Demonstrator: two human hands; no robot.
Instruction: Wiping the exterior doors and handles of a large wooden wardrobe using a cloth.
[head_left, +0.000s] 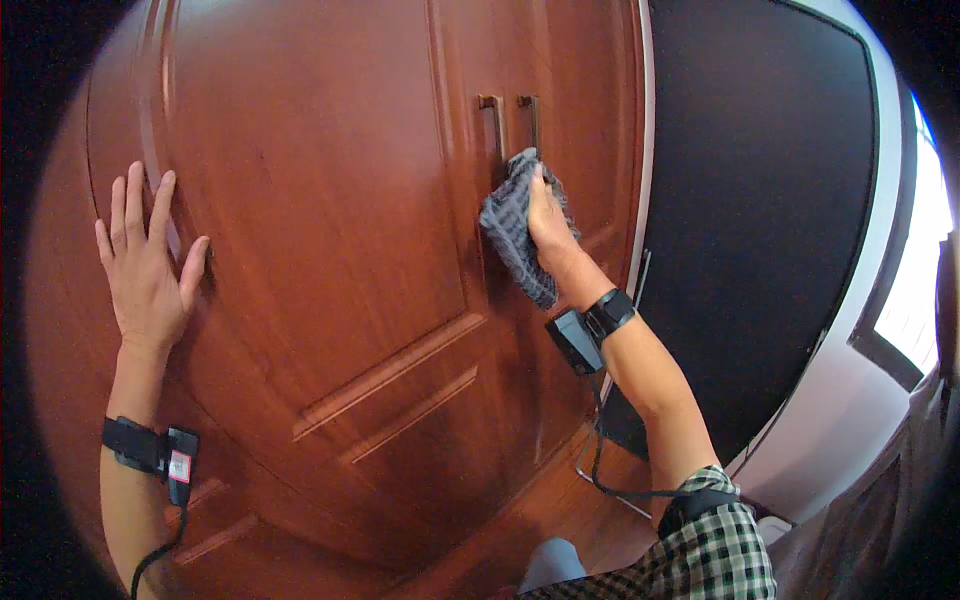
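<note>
My right hand (549, 217) holds a grey striped cloth (517, 225) against the reddish-brown wooden cabinet doors (315, 187), just below two metal pull handles (496, 124). The cloth covers the lower ends of the handles, and its edges look blurred. Farther left, my left hand (146, 255) rests with its fingers spread near the edge of a cabinet door, holding nothing. Both wrists carry a black strap with a small boxed device and a cable.
Right of the cabinet stands a large black panel (750, 187) in a white frame. Wooden flooring (600, 480) shows at the cabinet's base, beside a thin metal rod or frame. A bright window (911, 300) and dark curtain-like folds (847, 517) lie at the far right.
</note>
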